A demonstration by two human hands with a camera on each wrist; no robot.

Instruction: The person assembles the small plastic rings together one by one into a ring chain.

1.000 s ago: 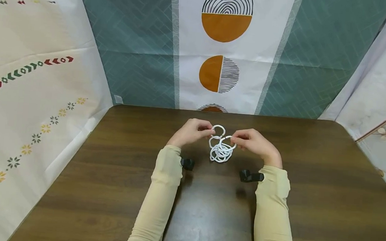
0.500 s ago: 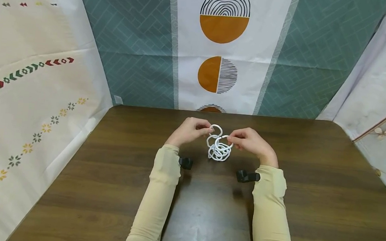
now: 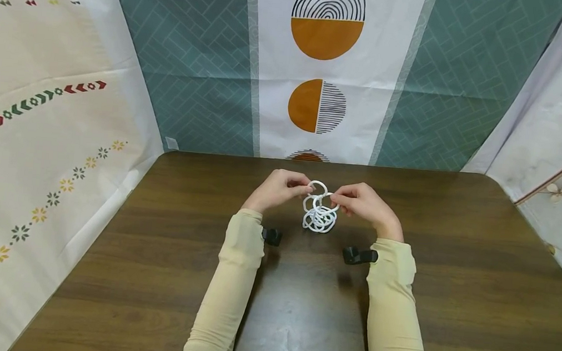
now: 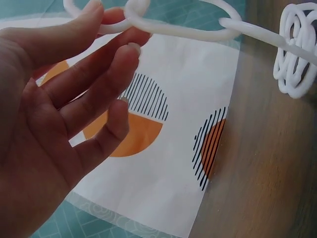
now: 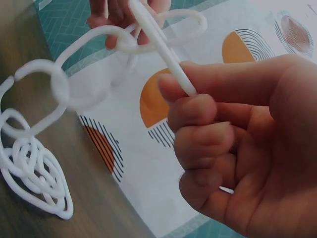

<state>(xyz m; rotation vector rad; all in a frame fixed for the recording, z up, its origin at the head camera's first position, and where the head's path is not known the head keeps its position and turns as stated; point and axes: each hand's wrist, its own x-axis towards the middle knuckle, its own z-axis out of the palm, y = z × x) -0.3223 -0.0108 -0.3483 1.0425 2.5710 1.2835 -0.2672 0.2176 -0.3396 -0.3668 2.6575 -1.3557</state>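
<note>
A chain of white plastic rings (image 3: 319, 220) hangs bunched between the two hands near the table's far side. My left hand (image 3: 279, 191) pinches the top ring (image 4: 116, 29) between thumb and forefinger, its other fingers loosely bent. From the right, my right hand (image 3: 365, 208) pinches another white ring (image 5: 166, 49) between thumb and forefinger, with its remaining fingers curled in. Seen in the right wrist view, that ring stands edge-on and crosses the left hand's ring; whether they are hooked together I cannot tell. Lower rings (image 5: 37, 168) hang in a tangled cluster.
The brown wooden table (image 3: 127, 273) spreads out around both arms. Behind it hangs a teal and white cloth (image 3: 209, 80) with orange half-circles. Patterned light cloths (image 3: 52, 150) flank the left and right sides. Each wrist wears a black camera mount (image 3: 272, 236).
The right hand has drifted slightly left and up with its ring, now against the upper ring. The left hand keeps its pinch and has barely moved.
</note>
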